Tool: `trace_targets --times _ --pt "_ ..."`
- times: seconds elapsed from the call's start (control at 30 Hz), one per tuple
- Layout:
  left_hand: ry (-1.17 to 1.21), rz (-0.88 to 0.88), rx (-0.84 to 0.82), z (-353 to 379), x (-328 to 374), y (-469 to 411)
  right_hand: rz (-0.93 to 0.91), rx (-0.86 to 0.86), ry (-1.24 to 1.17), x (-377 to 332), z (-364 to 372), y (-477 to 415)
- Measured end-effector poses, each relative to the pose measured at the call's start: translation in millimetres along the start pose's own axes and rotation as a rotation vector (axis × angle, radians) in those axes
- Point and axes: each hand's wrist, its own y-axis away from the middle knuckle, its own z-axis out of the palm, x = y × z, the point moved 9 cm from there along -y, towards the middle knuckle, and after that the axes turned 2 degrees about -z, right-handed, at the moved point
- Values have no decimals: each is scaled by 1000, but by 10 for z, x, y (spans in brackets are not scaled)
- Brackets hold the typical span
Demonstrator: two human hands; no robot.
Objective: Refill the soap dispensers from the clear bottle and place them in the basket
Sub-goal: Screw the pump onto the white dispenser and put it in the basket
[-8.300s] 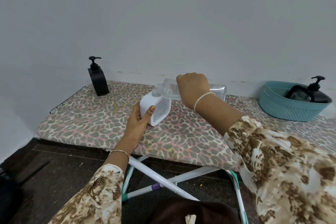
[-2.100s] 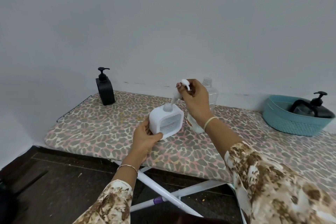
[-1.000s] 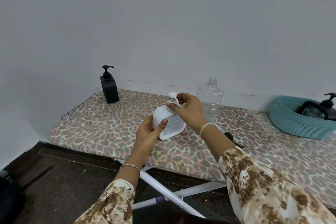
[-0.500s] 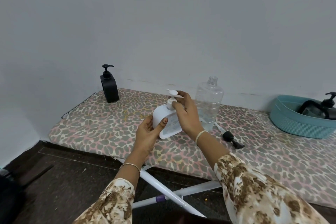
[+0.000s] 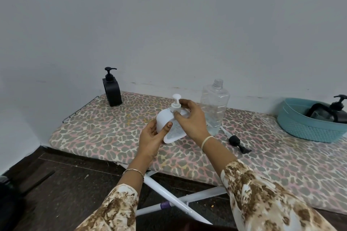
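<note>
Pump (image 5: pixel 176 101) now seated on white dispenser (image 5: pixel 163 118), right hand (image 5: pixel 191 120) pinching its collar, left hand (image 5: pixel 151 138) round body.

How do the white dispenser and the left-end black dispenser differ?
The white dispenser is rounded and tilted; the black dispenser is boxy and upright. The left hand grips the white dispenser and the right hand pinches its pump; the black dispenser stands untouched. Both carry pumps.

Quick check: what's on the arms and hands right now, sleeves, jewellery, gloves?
Long cream sleeves with brown blotches on both arms: left sleeve, right sleeve. A thin metallic bangle circles the wrist of the left hand; a pale band that of the right hand. No gloves.
</note>
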Motion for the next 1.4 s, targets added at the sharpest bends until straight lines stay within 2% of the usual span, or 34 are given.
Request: trace_targets --times 0.17,0.33,0.53,0.67,0.77,0.83,1.0,1.07,1.17,1.23,1.3,1.4 --pt "3 -6 2 -1 -10 -3 -30 157 85 -40 -161 -29" --pt "-5 -4 4 -6 -17 -8 48 -27 10 60 45 -45" --pt "-22 2 9 -6 -6 -3 48 141 173 -22 -92 -53" --pt "-24 2 3 -4 -5 -2 54 97 175 -33 -19 -66" --pt "-27 2 8 -8 0 2 77 28 45 32 59 -26" --pt "-25 1 3 1 3 5 75 69 21 54 16 -3" --pt "-12 1 2 1 1 7 43 166 137 8 -109 5" --pt "-9 0 3 0 -2 3 42 125 124 30 -90 -10" --pt "-15 4 5 0 -11 -6 25 -80 102 73 81 -17" --pt "-16 4 6 -3 -23 -12 1 -138 155 65 125 -16" --pt "-19 5 7 -2 -23 -12 -12 -123 199 68 115 -29" --pt "-22 2 8 0 -21 -5 8 -2 242 70 26 -58"
